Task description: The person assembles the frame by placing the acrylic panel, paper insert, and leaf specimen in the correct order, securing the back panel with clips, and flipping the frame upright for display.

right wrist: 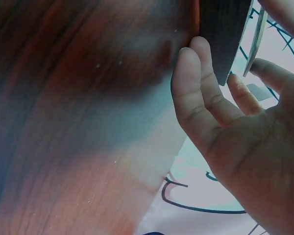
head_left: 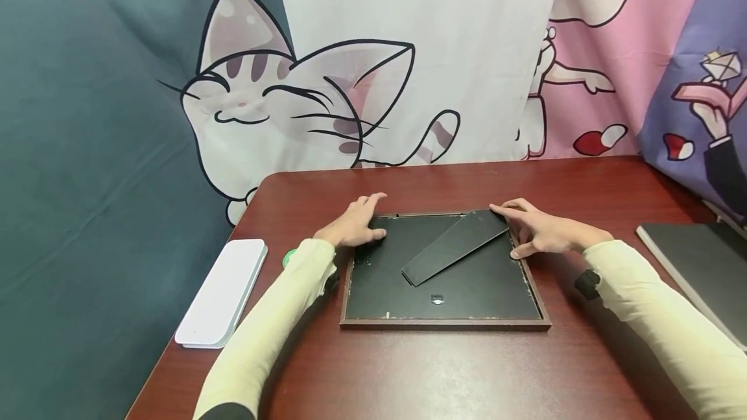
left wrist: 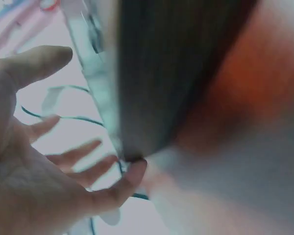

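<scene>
A picture frame [head_left: 379, 293] lies back side up on the table, showing its black backing board and thin brown rim. Its black easel stand [head_left: 455, 248] slants across the board up to the right. My left hand [head_left: 352, 222] is at the far left corner, fingers spread; in the left wrist view one fingertip meets the frame's end [left wrist: 147, 98]. At the far right corner is my right hand [head_left: 545, 231], its index finger by the stand's wide end. The right wrist view has its gently bent fingers [right wrist: 188, 83] against the frame's dark side [right wrist: 223, 39].
A white flat box [head_left: 224, 293] lies at the table's left edge, with a small green round thing [head_left: 288, 257] partly behind the left sleeve. On the right is a dark flat book-like thing [head_left: 700, 264]. A printed cat curtain [head_left: 327, 109] hangs behind the wooden table [head_left: 443, 374].
</scene>
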A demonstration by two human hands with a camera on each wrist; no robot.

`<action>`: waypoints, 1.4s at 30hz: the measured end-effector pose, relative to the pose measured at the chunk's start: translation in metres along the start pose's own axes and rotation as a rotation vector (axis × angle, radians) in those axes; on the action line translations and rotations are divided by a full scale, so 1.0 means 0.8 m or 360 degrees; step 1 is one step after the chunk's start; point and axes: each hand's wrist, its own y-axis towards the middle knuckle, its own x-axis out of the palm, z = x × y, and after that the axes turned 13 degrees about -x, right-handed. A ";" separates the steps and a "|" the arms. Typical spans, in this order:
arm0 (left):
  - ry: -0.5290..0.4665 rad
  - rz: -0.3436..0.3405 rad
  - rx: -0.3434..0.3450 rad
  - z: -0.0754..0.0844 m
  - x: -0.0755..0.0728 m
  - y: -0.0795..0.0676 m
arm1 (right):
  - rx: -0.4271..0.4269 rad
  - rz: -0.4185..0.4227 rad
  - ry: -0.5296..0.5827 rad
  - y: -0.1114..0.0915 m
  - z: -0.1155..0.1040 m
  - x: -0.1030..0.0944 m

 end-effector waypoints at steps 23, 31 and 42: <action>-0.0219 -0.0235 0.0142 -0.033 -0.005 0.031 | -0.0013 0.0033 0.0051 0.000 0.004 0.001; 0.0033 -0.0214 0.0168 -0.041 0.003 0.025 | -0.0031 0.0028 0.0042 0.002 0.006 0.002; 0.0527 -0.0042 0.0162 -0.027 0.005 0.011 | -0.0036 0.0033 0.0021 0.000 0.006 0.003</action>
